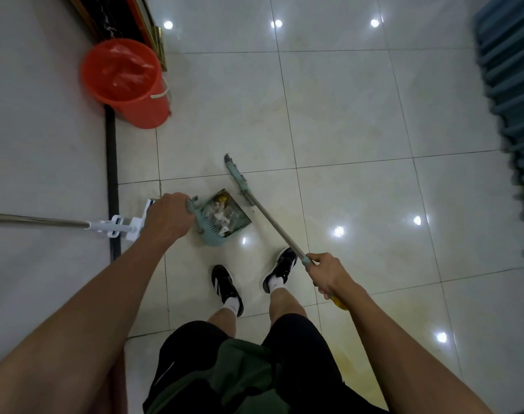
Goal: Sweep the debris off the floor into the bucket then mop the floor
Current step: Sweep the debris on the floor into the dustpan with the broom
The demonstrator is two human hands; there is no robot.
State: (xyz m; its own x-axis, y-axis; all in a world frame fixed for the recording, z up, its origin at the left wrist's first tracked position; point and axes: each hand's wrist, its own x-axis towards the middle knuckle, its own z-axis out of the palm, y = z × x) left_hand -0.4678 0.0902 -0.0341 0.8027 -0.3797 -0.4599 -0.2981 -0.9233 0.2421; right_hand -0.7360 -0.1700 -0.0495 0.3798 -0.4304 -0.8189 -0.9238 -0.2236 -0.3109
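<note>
Right hand point(326, 274) is wrapped tight around the broom point(263, 210) handle, its head down on the tiles just past the dustpan point(221, 218). Left hand point(168, 216) is closed on the dustpan's grip, with debris point(220, 215) piled inside, probably wrappers, too blurry to call. A mop point(45, 221) lies left. Red bucket point(126, 82) sits well beyond.

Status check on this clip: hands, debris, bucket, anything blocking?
Left hand grips dustpan handle; right hand grips broom. Debris sits in the pan. Red bucket ahead by the wall, path looks clear. Mop leans at left, unused.
</note>
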